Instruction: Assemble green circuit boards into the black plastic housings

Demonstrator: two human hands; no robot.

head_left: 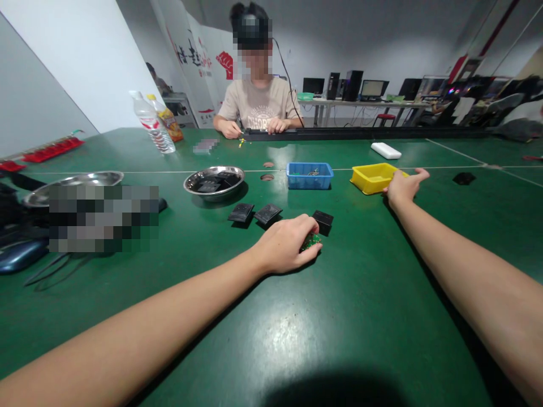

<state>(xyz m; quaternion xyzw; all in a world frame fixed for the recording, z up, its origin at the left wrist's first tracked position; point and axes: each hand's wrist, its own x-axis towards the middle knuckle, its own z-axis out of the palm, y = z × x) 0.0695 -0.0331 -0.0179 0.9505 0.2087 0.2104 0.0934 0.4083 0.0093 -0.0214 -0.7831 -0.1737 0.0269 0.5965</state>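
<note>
My left hand (291,244) is closed round a green circuit board (311,242) low over the table. Just beyond its fingers sits a black box-shaped part (323,221); two more black parts (241,213) (268,214) lie to its left. At the right, my right hand (404,186) touches the near right corner of a yellow bin (371,178), index finger stretched out and the others partly hidden. A blue bin (310,176) holding small metal pieces stands left of the yellow one. Black parts fill a round steel bowl (214,192).
Across the green table (271,316) a person (258,104) works at a long black rail (360,133). Bottles (155,124) stand back left, near a second steel bowl (108,179). A white block (386,150) and a dark piece (464,178) lie at the right.
</note>
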